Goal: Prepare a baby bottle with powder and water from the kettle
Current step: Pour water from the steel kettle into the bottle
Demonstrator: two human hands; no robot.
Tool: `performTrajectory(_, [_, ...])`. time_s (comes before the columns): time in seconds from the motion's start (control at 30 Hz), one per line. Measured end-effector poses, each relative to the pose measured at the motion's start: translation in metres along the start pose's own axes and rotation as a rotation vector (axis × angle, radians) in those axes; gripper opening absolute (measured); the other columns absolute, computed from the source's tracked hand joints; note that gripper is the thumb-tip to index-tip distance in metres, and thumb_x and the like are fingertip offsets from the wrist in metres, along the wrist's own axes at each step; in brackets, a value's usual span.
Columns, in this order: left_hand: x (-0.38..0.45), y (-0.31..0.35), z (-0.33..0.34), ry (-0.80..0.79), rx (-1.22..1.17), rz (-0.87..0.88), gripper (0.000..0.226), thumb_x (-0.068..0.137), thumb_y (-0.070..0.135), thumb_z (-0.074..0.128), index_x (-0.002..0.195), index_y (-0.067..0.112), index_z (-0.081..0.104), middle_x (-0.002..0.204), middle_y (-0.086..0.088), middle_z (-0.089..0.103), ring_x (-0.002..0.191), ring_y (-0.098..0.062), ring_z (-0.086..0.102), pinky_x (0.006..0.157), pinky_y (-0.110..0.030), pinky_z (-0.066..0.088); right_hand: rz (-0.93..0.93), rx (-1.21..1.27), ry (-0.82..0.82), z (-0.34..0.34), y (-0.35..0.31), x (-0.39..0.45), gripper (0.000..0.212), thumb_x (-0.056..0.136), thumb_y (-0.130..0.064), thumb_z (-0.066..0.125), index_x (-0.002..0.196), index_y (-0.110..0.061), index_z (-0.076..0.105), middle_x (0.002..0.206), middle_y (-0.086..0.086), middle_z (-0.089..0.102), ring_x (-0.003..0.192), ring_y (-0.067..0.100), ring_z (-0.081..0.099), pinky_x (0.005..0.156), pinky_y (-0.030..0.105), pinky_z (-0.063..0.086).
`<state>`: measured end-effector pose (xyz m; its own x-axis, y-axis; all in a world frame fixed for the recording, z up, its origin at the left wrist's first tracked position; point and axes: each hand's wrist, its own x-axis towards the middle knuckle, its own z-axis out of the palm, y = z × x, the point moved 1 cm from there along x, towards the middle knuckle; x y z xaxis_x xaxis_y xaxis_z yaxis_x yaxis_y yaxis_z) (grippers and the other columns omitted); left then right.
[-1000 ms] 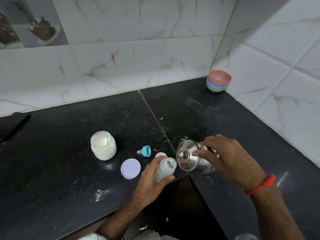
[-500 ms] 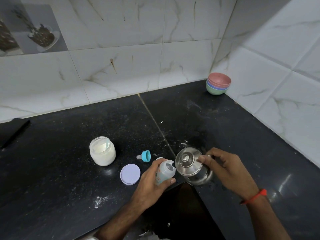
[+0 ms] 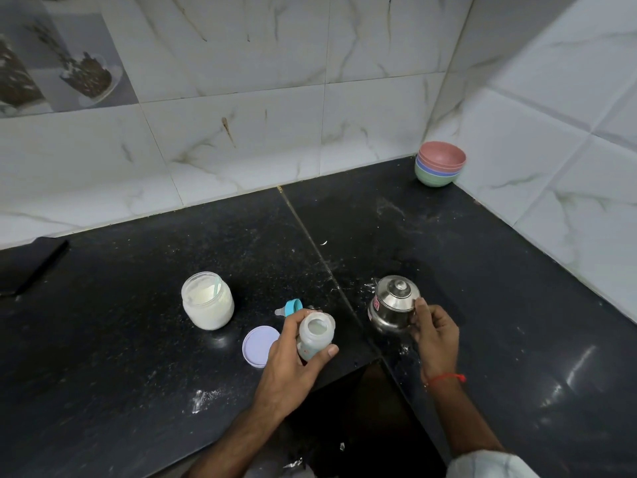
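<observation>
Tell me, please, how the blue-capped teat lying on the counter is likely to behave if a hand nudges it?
The teat lies on its side on the counter, so its round blue collar would probably let it roll in a curve. It looks small and probably light, so it may skid easily. The clear tip looks soft and would likely flex.

Kettle [image 3: 393, 303] handle hidden behind right hand [image 3: 435, 334], bottle [image 3: 315, 335] lower body covered by left hand [image 3: 293, 365], dark flat object [image 3: 29, 265] cut off at left edge

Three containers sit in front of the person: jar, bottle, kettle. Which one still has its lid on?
The steel kettle, under the right hand, has its knobbed lid on. The powder jar stands open, its lilac lid on the counter; the baby bottle in the left hand is uncapped.
</observation>
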<state>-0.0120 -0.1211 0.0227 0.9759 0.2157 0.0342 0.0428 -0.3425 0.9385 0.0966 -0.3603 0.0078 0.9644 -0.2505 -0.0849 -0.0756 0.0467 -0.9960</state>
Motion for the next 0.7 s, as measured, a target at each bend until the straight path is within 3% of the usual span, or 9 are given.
performTrajectory(0.1, [0.000,0.000,-0.004,0.033,0.011,0.015,0.059,0.086,0.033,0.084,0.121,0.058,0.044,0.124,0.035,0.060,0.116,0.000,0.061,0.096,-0.018,0.049,0.017,-0.010,0.081,0.003,0.019,0.008,0.036,0.101,-0.035,0.064,0.068,-0.021,0.063,0.070,0.003,0.057,0.071,0.022,0.051,0.068,0.041,0.045])
performTrajectory(0.23, [-0.003,-0.002,-0.009,0.076,0.011,0.010,0.057,0.084,0.040,0.083,0.124,0.057,0.045,0.124,0.031,0.062,0.119,-0.003,0.061,0.098,-0.027,0.051,0.017,-0.047,0.114,0.008,0.031,0.010,0.037,0.097,-0.045,0.063,0.068,-0.022,0.062,0.072,0.004,0.059,0.073,0.022,0.054,0.071,0.042,0.047])
performTrajectory(0.37, [-0.005,-0.002,-0.014,0.122,0.039,-0.002,0.056,0.085,0.029,0.085,0.128,0.038,0.050,0.122,0.032,0.062,0.118,0.004,0.058,0.093,-0.011,0.047,-0.006,-0.075,0.157,0.013,0.034,0.009,0.040,0.091,-0.055,0.062,0.074,-0.019,0.062,0.079,0.006,0.063,0.078,0.021,0.059,0.075,0.044,0.051])
performTrajectory(0.43, [-0.006,-0.003,-0.018,0.134,0.039,-0.018,0.056,0.085,0.028,0.085,0.127,0.037,0.050,0.122,0.031,0.064,0.119,0.007,0.057,0.092,-0.005,0.043,-0.020,-0.124,0.186,0.015,0.033,0.008,0.038,0.092,-0.057,0.061,0.079,-0.021,0.062,0.092,0.012,0.066,0.083,0.020,0.061,0.079,0.044,0.052])
performTrajectory(0.5, [-0.008,-0.004,-0.022,0.155,0.036,-0.023,0.057,0.084,0.034,0.085,0.127,0.042,0.049,0.124,0.024,0.066,0.121,0.002,0.059,0.093,-0.006,0.043,-0.031,-0.138,0.224,0.015,0.032,0.006,0.028,0.097,-0.047,0.063,0.085,-0.022,0.061,0.100,0.013,0.065,0.088,0.020,0.062,0.084,0.044,0.053])
performTrajectory(0.6, [-0.011,-0.006,-0.027,0.189,0.062,-0.028,0.059,0.081,0.045,0.083,0.126,0.053,0.046,0.128,0.022,0.065,0.124,-0.006,0.059,0.099,-0.016,0.045,-0.047,-0.085,0.237,0.011,0.030,0.004,0.017,0.100,-0.033,0.065,0.100,-0.017,0.058,0.093,0.000,0.061,0.089,0.016,0.059,0.082,0.040,0.052])
performTrajectory(0.7, [-0.016,-0.005,-0.032,0.222,0.035,-0.051,0.058,0.084,0.028,0.085,0.128,0.042,0.049,0.125,0.020,0.068,0.117,0.003,0.063,0.091,-0.007,0.046,-0.043,-0.097,0.217,0.008,0.029,0.003,0.018,0.098,-0.036,0.067,0.107,-0.024,0.057,0.102,0.002,0.061,0.097,0.021,0.060,0.090,0.043,0.054])
